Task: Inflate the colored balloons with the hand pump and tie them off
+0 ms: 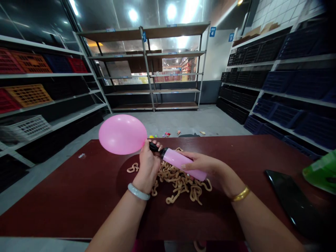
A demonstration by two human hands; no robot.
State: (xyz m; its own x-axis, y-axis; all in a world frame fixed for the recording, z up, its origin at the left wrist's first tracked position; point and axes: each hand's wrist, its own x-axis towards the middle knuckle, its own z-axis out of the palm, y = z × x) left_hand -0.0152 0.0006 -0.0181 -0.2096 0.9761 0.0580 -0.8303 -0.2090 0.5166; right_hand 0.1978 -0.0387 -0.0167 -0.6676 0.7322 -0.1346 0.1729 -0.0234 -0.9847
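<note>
A round pink balloon [123,134], blown up, sits at the left on the black end [154,146] of a hand balloon pump. My left hand [150,159] is closed around that black end, with the thumb and fingers at the balloon's neck. The pump's pink barrel [174,159] slants down to the right, and my right hand [203,163] grips it from above. Beneath the pump lies a loose heap of curled tan uninflated long balloons [181,182], partly hidden by both hands.
The dark red table [86,196] carries a black tablet-like slab [291,199] and a green bag [321,171] at right. A small clear scrap [82,156] lies at left. Small coloured bits are on the floor beyond. Shelves [173,91] with crates [28,96] stand around.
</note>
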